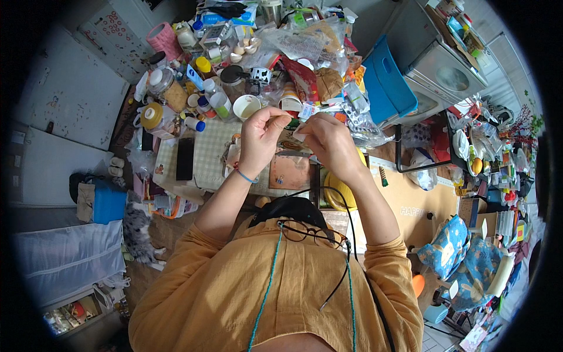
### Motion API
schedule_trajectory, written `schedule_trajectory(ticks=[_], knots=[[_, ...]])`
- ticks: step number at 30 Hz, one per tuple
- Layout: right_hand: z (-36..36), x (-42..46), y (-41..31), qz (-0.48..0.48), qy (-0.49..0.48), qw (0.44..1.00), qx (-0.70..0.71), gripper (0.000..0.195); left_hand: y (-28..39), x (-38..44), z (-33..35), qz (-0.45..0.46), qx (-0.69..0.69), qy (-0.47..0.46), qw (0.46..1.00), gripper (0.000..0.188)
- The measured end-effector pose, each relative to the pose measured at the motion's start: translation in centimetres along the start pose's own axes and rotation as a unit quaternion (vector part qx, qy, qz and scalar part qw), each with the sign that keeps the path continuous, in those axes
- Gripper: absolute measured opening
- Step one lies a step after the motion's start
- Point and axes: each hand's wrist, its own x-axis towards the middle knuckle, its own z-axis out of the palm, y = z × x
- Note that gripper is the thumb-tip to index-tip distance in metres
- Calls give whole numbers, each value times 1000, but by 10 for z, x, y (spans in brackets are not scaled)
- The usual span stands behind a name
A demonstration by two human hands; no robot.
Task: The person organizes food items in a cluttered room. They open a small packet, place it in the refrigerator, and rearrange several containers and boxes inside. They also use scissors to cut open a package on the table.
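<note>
My left hand (259, 138) is raised above the table, pinching a small dark green piece (293, 122) between thumb and fingers. Close beside it, my right hand (330, 143) grips a thin white scrap (300, 133). Whether the green and white pieces are joined cannot be made out. A printed packet or box (286, 143), partly hidden, shows below the fingers. Beneath the hands, a knife (294, 154) lies along the top of a brown square board (288, 171). A white cup (246, 108) stands just beyond my left hand.
A black phone (185, 159) lies on the checked tablecloth (211, 145) at left. Jars, bottles, eggshells (237, 56) and plastic bags (303, 42) crowd the far side. A yellow round object (338, 193) sits by my right forearm. On the floor at left rests a grey furry animal (138, 229).
</note>
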Motion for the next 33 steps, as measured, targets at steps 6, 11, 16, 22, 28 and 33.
schedule_trajectory(ticks=[6,11,16,22,28,33], knots=[[-1,-8,1,15,3,1000,-16,11,0,-2,-3,-6,-20,11,1000,10],[-2,-12,-3,26,4,1000,-13,10,2,-4,-5,-12,-35,4,999,10],[-4,-15,-6,22,3,1000,-6,13,4,-5,-9,-14,-21,17,1000,10],[-8,-18,-11,-3,4,1000,-12,16,1,-4,-16,-34,-92,-34,995,12],[-10,-14,-13,-35,-12,999,2,17,0,2,-25,-87,-95,-130,983,15],[-10,-13,-12,-34,-24,999,-5,17,3,0,-19,-97,-76,-113,986,12]])
